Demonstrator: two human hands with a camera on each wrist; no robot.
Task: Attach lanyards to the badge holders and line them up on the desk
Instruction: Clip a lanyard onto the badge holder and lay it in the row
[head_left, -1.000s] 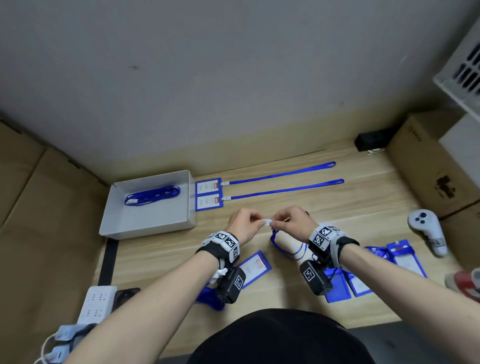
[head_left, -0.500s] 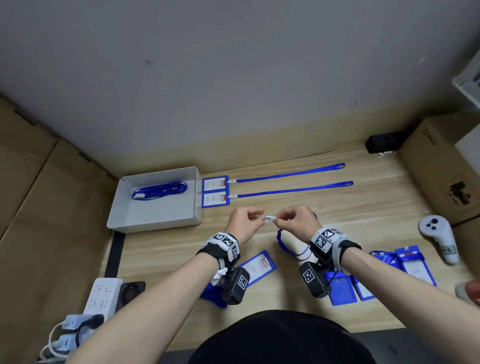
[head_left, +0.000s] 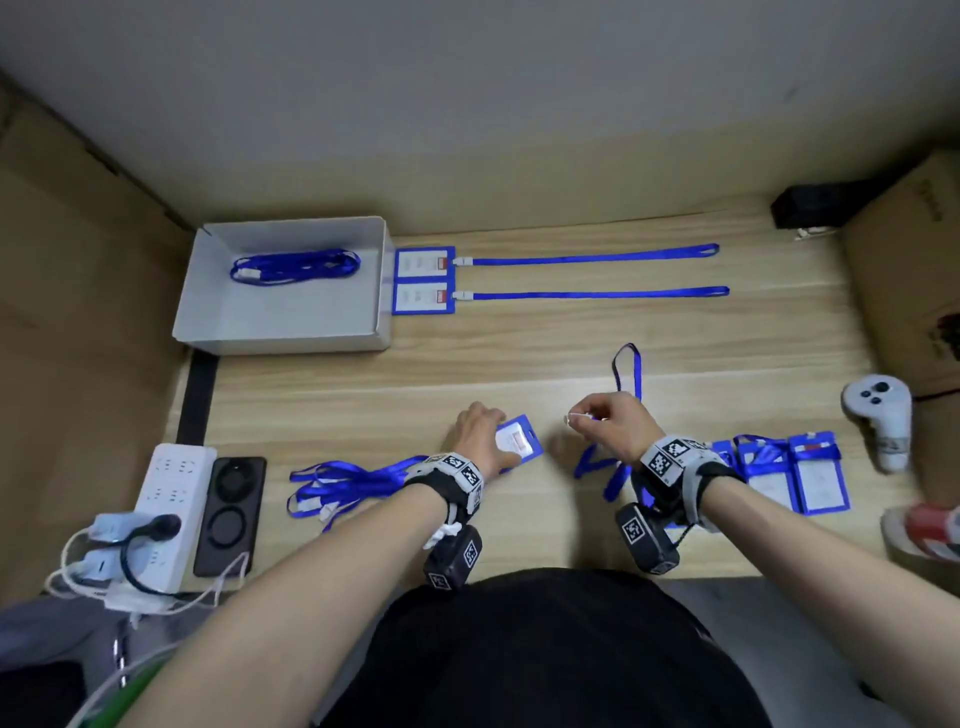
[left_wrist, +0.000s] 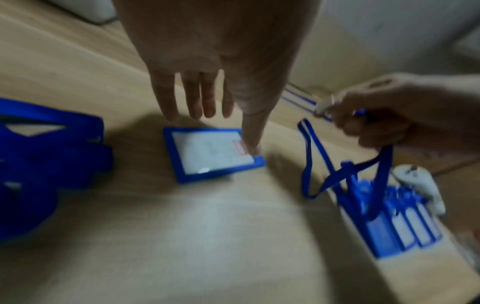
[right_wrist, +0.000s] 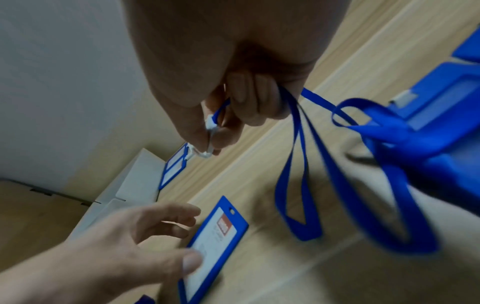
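Centrally on the desk (head_left: 519, 353), your left hand (head_left: 480, 434) lies with fingers spread and nearly straight, thumb pressing the loose badge holder (head_left: 519, 441); its red-marked card's print is too blurred to read. Just right of that holder, your right hand (head_left: 615, 423) pinches a lanyard's white clip (right_wrist: 207, 153), the blue strap (right_wrist: 298, 174) trailing from curled fingers. Beyond the holder, two finished badges (head_left: 423, 280) lie in line.

A light wooden desk (head_left: 519, 358) stands against a plain grey wall (head_left: 467, 78). Brown cardboard sheets (head_left: 78, 260) lean along its left side, and a cardboard box (head_left: 909, 270) sits at the right. A white power strip (head_left: 166, 509) lies at the desk's near left corner under soft, even light
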